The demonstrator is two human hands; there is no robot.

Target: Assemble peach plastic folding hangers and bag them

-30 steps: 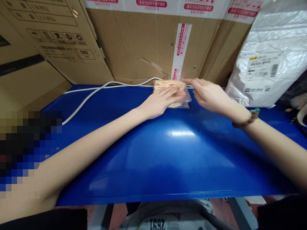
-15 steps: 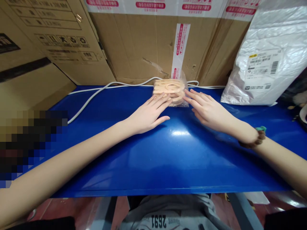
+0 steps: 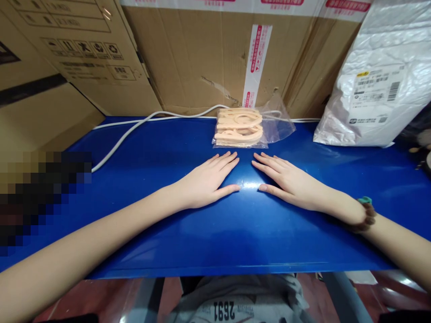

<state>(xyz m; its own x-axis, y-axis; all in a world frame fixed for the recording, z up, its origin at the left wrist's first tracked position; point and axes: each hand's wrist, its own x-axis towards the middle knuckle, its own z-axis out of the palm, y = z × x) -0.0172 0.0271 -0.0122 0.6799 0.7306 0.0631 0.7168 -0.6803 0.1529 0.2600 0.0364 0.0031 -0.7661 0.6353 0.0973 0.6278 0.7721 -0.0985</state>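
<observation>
A clear plastic bag (image 3: 278, 128) with peach-coloured, curved plastic pieces (image 3: 238, 128), which look like folding hangers, lies at the back of the blue table (image 3: 215, 237). Just in front of it my left hand (image 3: 210, 179) rests palm down on the table, fingers stretched out and holding nothing. My right hand (image 3: 289, 179) lies flat in the same way, a small gap to the right of the left one, thumb toward thumb. Neither hand touches the bag.
A large cardboard box (image 3: 202, 58) stands behind the table, with another carton (image 3: 94, 85) at the left. One white cable (image 3: 131, 130) runs along the back. At the right leans a white mailing bag (image 3: 367, 103) with a label. The table's front edge (image 3: 235, 269) is close to my body.
Both hands have drawn back from the bag toward me and now lie flat on the table. The bag stays at the back, its loose plastic end now spread to the right.
</observation>
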